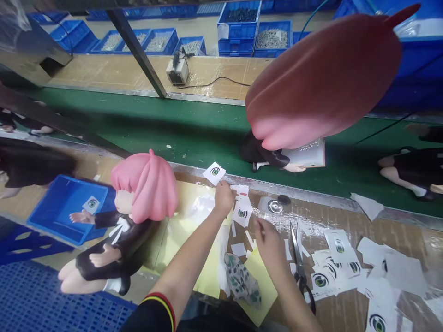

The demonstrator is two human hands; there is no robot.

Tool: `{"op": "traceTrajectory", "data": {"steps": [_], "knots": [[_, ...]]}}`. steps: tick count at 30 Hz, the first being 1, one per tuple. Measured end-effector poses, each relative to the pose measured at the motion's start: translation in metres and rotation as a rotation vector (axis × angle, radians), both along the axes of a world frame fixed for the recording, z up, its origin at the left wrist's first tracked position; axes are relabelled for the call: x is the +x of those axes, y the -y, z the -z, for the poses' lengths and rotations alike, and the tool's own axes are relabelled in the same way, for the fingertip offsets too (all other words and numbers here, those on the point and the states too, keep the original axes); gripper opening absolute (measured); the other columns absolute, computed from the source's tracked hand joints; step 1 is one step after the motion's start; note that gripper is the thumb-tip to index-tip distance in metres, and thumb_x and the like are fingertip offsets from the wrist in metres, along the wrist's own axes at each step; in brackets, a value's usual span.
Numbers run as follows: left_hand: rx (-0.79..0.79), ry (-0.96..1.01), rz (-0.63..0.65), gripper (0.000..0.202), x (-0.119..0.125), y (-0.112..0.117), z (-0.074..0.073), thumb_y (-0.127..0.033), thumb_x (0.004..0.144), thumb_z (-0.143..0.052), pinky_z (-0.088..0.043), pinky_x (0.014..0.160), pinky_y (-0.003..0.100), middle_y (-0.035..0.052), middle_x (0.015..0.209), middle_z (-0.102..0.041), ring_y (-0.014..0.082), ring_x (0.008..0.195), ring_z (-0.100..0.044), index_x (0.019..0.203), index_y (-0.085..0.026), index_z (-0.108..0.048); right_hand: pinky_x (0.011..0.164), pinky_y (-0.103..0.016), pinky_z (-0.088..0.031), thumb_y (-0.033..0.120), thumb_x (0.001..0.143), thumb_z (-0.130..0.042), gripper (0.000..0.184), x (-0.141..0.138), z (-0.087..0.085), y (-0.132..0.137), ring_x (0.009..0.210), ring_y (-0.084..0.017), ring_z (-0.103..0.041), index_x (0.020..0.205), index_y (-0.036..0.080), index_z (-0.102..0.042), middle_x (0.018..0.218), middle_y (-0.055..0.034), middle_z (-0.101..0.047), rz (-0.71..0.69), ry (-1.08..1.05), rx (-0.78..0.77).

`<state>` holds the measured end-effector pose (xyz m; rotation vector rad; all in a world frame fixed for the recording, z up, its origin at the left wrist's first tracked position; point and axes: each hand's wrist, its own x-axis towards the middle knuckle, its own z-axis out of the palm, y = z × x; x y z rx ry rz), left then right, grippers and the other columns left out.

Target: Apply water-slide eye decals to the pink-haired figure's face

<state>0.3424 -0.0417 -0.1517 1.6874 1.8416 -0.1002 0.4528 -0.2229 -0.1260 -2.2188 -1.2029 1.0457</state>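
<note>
My left hand (224, 197) reaches to the far edge of the bench, its fingers closed at the near corner of a white paper eye decal (214, 171) with a green iris. Right beside it lie a slip with a red mouth print (243, 192) and another eye print (242, 213). Curled fingers mark my right hand (269, 242), low over the bench; whatever it may hold is hidden. Scissors (297, 258) with dark handles lie just right of that hand. To the left, a pink-haired figure (143, 189) in black clothes leans over the bench edge.
A larger pink-haired figure (321, 78) stands on the green conveyor (194, 124). Several eye prints (335, 267) and paper scraps cover the right bench. A patterned cloth (244, 279) lies near me. Blue bins (69, 207) stand left and at the back.
</note>
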Motion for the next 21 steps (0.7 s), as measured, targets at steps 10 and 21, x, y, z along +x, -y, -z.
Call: {"op": "traceTrajectory", "data": {"steps": [10,21], "knots": [[-0.164,-0.043,0.032,0.029,0.007,-0.013,0.002,-0.035,0.096,-0.068,-0.058,0.094,0.045,0.0082,0.117,-0.069,0.0233,0.107,-0.068,0.117,-0.016,-0.066,0.096,-0.047,-0.057,0.037,0.097,-0.064,0.036,-0.054,0.059,-0.116,0.112,-0.023,-0.063,0.126,0.017,-0.06,0.125,-0.0092,-0.063,0.327,0.151,0.155],[-0.116,0.379,-0.173,0.022,-0.014,0.001,0.004,-0.032,0.096,-0.068,-0.059,0.09,0.042,0.006,0.108,-0.069,0.0203,0.099,-0.068,0.109,-0.014,-0.066,0.101,-0.053,-0.05,0.06,0.094,-0.057,0.067,-0.047,0.043,-0.043,0.118,-0.031,-0.053,0.141,0.016,-0.039,0.13,-0.0175,-0.049,0.651,0.266,0.24]]}}
